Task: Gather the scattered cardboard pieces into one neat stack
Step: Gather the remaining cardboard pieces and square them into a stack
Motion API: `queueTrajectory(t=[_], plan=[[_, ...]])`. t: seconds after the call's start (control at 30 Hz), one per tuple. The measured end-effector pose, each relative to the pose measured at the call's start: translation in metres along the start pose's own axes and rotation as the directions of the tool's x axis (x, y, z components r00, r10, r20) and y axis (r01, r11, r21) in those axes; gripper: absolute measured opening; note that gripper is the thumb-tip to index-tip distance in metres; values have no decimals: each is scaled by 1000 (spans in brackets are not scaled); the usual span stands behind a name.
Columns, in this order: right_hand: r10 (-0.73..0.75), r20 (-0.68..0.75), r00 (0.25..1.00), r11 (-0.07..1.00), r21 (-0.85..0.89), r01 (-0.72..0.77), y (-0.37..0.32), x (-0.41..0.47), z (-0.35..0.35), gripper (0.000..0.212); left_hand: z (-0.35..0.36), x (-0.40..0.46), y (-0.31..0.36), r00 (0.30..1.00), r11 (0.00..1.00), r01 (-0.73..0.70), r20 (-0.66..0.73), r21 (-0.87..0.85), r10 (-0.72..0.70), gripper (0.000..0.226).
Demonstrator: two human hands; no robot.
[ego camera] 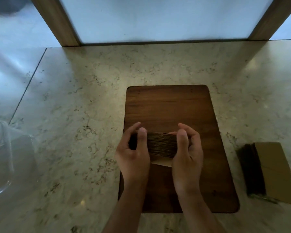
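Head view: both hands, left (133,155) and right (186,153), clamped on cardboard stack (161,145) ends above board (168,106); light, stiff, likely slippy — best squeezed by edges.

Two bare hands in frame: left hand (133,157), right hand (186,155). Two cardboard stacks: one stack of cardboard pieces (160,144) between hands, second cardboard stack (267,172) on stone at right; piece count in each too fine to tell. One dark wooden board (168,106). One marble counter (74,98), single seam line at left. One clear plastic container (5,157) at left edge. Two wooden frame posts (57,21) at back, one frosted panel (158,17) between them.
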State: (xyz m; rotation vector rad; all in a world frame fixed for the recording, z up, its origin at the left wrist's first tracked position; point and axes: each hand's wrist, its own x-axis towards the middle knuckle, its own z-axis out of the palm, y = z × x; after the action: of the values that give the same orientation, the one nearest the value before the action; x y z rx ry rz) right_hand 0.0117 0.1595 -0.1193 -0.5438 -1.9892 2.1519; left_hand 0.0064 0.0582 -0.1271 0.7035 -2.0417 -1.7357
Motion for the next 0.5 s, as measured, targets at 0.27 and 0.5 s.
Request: queueTrajectory(t=[0.27, 0.5], plan=[[-22, 33, 999, 999, -47, 23, 7, 7, 1, 27, -7, -7, -3, 988, 987, 27, 152, -158, -3, 41], [-76, -7, 997, 994, -84, 76, 10, 5, 3, 40, -5, -10, -9, 996, 997, -81, 35, -12, 81, 26]])
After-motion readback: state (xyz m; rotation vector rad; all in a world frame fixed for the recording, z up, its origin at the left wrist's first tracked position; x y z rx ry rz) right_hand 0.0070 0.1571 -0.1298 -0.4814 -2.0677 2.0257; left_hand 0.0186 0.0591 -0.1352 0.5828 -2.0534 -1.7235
